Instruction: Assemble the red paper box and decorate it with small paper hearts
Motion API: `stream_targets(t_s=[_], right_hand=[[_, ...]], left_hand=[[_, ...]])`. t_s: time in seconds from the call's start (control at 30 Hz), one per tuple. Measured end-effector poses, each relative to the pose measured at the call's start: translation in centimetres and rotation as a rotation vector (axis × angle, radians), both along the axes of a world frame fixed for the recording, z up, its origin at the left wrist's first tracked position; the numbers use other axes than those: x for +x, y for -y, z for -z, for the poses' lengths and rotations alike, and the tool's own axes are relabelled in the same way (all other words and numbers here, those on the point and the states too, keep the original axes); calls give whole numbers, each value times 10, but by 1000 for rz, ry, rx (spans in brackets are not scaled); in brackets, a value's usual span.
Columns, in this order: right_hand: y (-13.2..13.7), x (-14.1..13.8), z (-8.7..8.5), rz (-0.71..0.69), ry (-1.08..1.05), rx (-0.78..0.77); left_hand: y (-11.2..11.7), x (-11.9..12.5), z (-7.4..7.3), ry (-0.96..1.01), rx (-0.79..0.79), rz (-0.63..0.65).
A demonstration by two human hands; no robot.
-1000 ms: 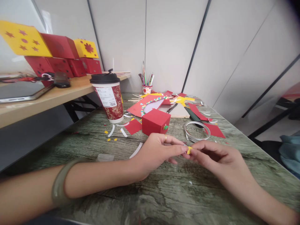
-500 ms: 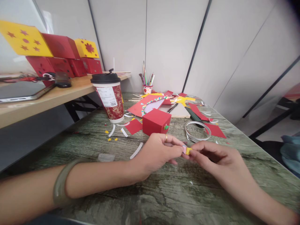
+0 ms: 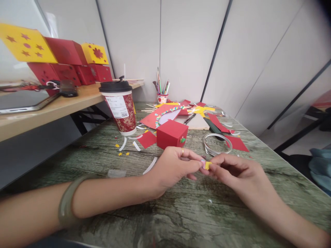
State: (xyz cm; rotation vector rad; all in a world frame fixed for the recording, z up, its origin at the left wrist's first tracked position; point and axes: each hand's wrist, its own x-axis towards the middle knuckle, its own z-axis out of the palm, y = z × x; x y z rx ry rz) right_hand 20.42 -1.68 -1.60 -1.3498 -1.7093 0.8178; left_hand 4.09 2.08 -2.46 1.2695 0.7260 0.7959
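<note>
So we've got a tiny yellow piece (image 3: 208, 166) pinched right between our two hands, just above the table (image 3: 165, 220) and on the near side of the red box (image 3: 171, 134). Our left hand (image 3: 172, 170) has thumb and fingers closed narrowly on the pinkish end (image 3: 203, 164), and our right hand (image 3: 249, 177) nips the yellow end between thumb and forefinger. Can't tell if pink and yellow are one thing or two stuck together, way too small.

Handling-wise, we'd guess it weighs next to nothing and is soft, maybe clay or folded paper, so it probably dents or creases if we squeeze hard. Doesn't look slippery to us. Best hold is a light fingertip pinch at the outer ends, leaving the middle alone.

As for direction, it looks a bit longer sideways, the long axis running left to right from hand to hand, yellow toward our right, pink toward our left. Fingers hide both tips, though.
</note>
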Motion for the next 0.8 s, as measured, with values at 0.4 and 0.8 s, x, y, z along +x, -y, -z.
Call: stream_targets(t_s=[0.4, 0.8], right_hand=[[-3, 3, 2, -36, -104, -12], [-2, 6, 4, -66, -118, -26]], left_hand=[[0, -3, 0, 72, 63, 34], [-1, -3, 3, 82, 2, -12]])
